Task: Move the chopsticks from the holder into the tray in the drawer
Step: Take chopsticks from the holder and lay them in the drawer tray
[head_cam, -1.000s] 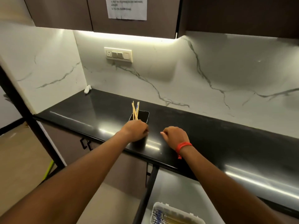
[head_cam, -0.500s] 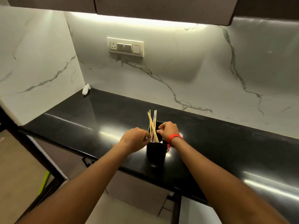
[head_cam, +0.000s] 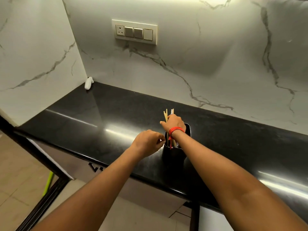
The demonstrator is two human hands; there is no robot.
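Observation:
A black holder (head_cam: 175, 153) stands on the black counter (head_cam: 100, 124) near its front edge. Several light wooden chopsticks (head_cam: 166, 116) stick up out of it. My right hand (head_cam: 174, 123), with a red thread around the wrist, is closed around the bundle of chopsticks above the holder's mouth. My left hand (head_cam: 148, 142) sits just left of the holder with its fingertips pinched at the rim. The tray is out of view. Only a corner of the open drawer (head_cam: 215, 220) shows at the bottom right.
A marble wall with a switch panel (head_cam: 134, 32) rises behind the counter. A small white object (head_cam: 88, 83) lies in the back left corner. Below the counter are cabinet fronts, a dark frame (head_cam: 41, 202) at the left and a tiled floor.
My right hand has moved from the counter to the holder and closed on the chopsticks, now higher on them. My left hand stays at the holder's left side. The view has moved closer and tilted up, losing the tray.

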